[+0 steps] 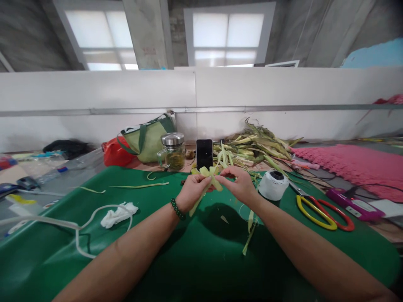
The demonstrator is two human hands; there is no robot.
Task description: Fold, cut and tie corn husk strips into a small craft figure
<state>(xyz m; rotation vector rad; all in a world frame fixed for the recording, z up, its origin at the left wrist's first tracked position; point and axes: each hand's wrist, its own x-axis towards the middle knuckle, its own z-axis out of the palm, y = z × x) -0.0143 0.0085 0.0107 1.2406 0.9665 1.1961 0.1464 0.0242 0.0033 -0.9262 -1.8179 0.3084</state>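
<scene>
Between my hands, above the green mat, is a pale yellow-green flower shape of folded leaf strips. My left hand pinches it from the left between thumb and fingers, and a loose strip hangs below. On the right side, the thumb and forefinger of my right hand close on the edge of the same piece. A beaded green bracelet circles my left wrist. Just behind the hands a black phone stands upright. Leaf scraps and fine thread lie beneath my right forearm.
A heap of husks lies behind, right of a lidded glass jar and green bag. At right are a white thread spool, scissors and a purple device. Crumpled tissue and a white tube lie left.
</scene>
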